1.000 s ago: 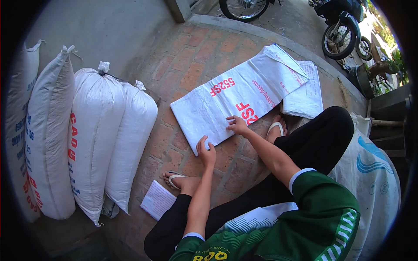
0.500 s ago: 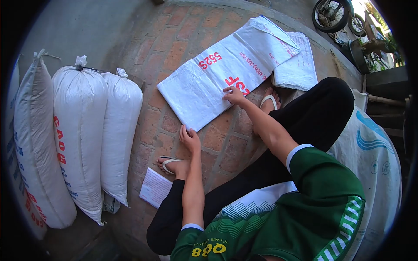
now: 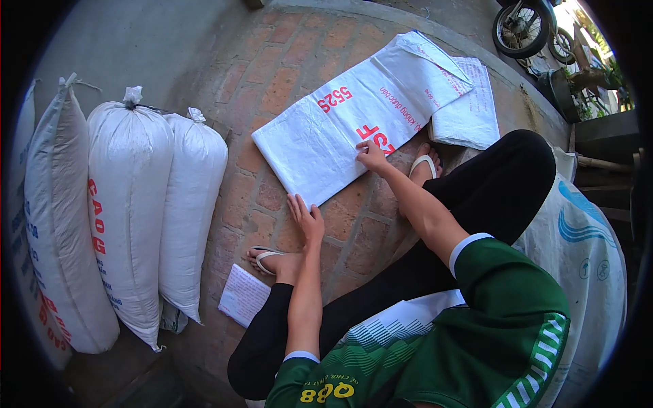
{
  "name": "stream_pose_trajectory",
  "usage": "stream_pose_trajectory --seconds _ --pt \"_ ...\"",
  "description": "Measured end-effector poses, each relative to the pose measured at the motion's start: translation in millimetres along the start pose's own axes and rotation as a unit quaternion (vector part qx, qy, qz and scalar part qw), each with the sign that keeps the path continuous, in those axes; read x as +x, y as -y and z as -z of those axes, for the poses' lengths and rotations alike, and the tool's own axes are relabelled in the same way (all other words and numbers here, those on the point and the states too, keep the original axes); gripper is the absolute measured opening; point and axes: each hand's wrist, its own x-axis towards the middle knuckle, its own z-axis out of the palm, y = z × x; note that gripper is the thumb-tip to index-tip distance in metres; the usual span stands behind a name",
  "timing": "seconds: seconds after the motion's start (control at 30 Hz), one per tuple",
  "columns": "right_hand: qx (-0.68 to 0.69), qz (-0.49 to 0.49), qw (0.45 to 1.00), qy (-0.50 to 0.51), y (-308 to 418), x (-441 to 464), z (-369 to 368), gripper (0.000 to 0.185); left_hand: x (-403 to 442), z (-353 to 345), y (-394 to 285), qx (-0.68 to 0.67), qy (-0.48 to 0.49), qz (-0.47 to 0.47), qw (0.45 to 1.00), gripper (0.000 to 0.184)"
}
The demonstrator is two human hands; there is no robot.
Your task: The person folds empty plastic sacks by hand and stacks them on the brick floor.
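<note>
A folded white woven sack (image 3: 326,139) with red print lies flat on the brick floor in front of me. The fingers of my left hand (image 3: 306,219) are stretched out and apart, with the fingertips touching the sack's near corner. On the sack's right-hand edge, beside the large red letters, my right hand (image 3: 372,156) has its fingers bent together on the material. Its thumb is hard to make out. The far end of the sack overlaps a stack of folded white sacks (image 3: 469,112).
Several full, tied white sacks (image 3: 129,204) stand at the left. A small folded white packet (image 3: 243,294) lies by my left foot (image 3: 272,260). A large white sack (image 3: 578,272) is behind my right knee. Motorbike wheels (image 3: 520,30) and pots stand at the upper right.
The left fingers have straightened and spread at the sack's corner. The right fingers, with one stretched out before, are now drawn in more. The whole view has shifted slightly.
</note>
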Motion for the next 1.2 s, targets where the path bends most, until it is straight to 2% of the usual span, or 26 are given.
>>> stream_pose_trajectory --seconds 0.13,0.43,0.53,0.63,0.73,0.83,0.93,1.03,1.07,1.2 --pt "0.012 -0.018 1.0 -0.013 1.4 -1.3 -0.9 0.043 -1.1 -3.2 1.4 0.009 0.005 -0.007 1.0 0.068" --pt "-0.043 0.014 0.997 -0.069 5.7 -9.7 -6.5 0.038 -0.1 5.3 -6.2 0.128 0.061 0.026 0.99 0.069" --pt "-0.022 0.033 0.996 -0.077 9.8 -21.0 -9.8 0.033 -0.2 4.7 -5.1 0.142 0.072 0.033 0.987 0.069" --pt "-0.084 0.121 0.98 -0.135 11.4 -31.7 -17.0 0.033 1.1 5.4 -7.3 0.154 0.082 0.041 0.984 0.068" --pt "-0.26 0.27 0.908 -0.186 22.5 -54.4 -12.6 0.035 5.2 9.9 -11.8 0.168 0.09 0.044 0.981 0.066" --pt "-0.264 0.327 0.898 -0.131 31.2 -67.3 -22.2 0.04 11.8 13.3 -15.5 0.173 0.089 0.056 0.979 0.059" --pt "-0.275 0.366 0.887 -0.067 33.3 -78.3 -44.6 0.049 20.9 14.3 -12.1 0.174 0.086 0.07 0.979 0.05" --pt "-0.282 0.354 0.891 0.029 28.5 -90.0 -75.1 0.067 24.8 18.4 -5.1 0.168 0.083 0.068 0.98 0.043" --pt "-0.341 0.303 0.887 0.069 27.2 -90.1 -83.4 0.092 25.7 20.3 -2.9 0.164 0.081 0.064 0.981 0.041" --pt "-0.357 0.223 0.905 0.061 23.3 -92.0 -102.1 0.116 27.7 33.1 -1.0 0.171 0.103 0.05 0.979 0.042"
